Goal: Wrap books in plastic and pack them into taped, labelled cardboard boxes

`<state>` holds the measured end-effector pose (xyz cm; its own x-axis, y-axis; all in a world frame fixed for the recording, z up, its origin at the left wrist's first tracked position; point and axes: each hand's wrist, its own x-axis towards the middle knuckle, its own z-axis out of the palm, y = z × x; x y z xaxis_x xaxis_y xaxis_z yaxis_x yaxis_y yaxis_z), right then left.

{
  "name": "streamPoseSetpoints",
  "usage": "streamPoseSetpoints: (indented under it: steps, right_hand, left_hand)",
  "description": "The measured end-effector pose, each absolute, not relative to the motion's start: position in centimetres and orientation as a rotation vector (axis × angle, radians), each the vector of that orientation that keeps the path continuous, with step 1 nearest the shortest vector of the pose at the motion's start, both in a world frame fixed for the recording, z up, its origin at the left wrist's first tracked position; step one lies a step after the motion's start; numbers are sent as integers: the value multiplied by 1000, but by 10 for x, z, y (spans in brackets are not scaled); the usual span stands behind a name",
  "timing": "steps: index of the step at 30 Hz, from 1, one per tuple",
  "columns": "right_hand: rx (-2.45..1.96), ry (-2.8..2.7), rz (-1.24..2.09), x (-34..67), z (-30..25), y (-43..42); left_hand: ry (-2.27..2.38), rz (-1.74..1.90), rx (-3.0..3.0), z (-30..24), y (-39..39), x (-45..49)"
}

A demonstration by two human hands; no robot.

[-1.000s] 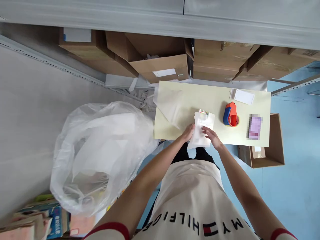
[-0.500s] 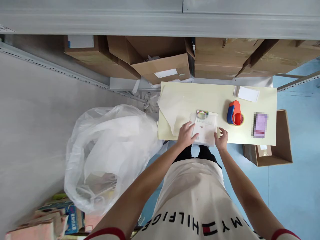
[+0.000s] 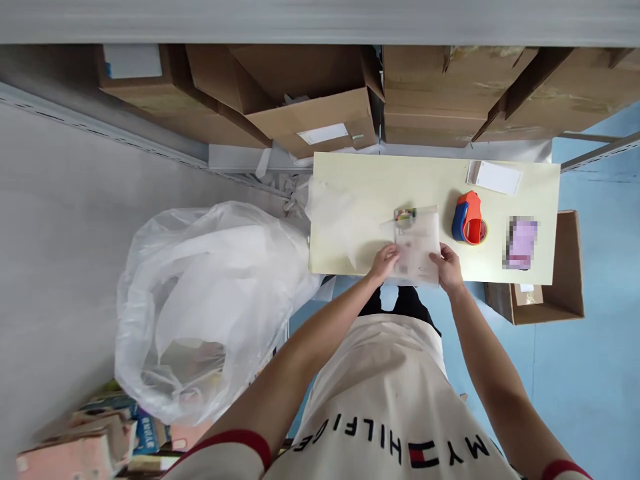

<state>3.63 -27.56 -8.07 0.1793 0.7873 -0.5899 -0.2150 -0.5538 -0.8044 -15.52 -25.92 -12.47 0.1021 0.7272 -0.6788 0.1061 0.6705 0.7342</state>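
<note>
A thin white book [image 3: 416,257], covered by translucent wrapping, lies at the near edge of the pale table [image 3: 365,173]. My left hand [image 3: 385,263] is closed on its left side, and my right hand [image 3: 447,265] pinches its right edge with the thumb on top. Print shows only faintly through the cover. A small multicoloured patch [image 3: 405,215] appears at the book's upper left corner. To the left, a whitish translucent sheet [image 3: 333,217] lies on the table, its outline hard to make out.
Right of the book stand a red and blue tape dispenser [image 3: 467,219], white cards [image 3: 497,178] and a blurred pinkish item [image 3: 521,245]. Cartons [image 3: 320,110] line the shelf behind. A large plastic bag [image 3: 210,300] fills the left side, books [image 3: 100,433] below it. An open carton [image 3: 567,267] sits right.
My right hand has closed on the book's right edge, and my left fingers have drawn in at its left side. The cover's print has become fainter under the wrapping. The view has shifted slightly.
</note>
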Motion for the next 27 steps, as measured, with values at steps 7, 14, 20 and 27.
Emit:
streamPoseSetpoints:
  steps: [7,14,20,27]
  right_hand:
    - [-1845,-877,1346,50,-33,-274]
    - [-1788,-1043,1540,-26,-61,-267]
    - [-1967,-1270,1271,-93,-98,-257]
    - [-1866,-1374,1129,-58,-104,-272]
  left_hand:
    - [1241,547,680,-126,-249,-109]
    - [1445,630,650,-112,-253,-196]
    - [1221,613,500,-104,-263,-224]
    - [1317,604,652,-109,-262,-221]
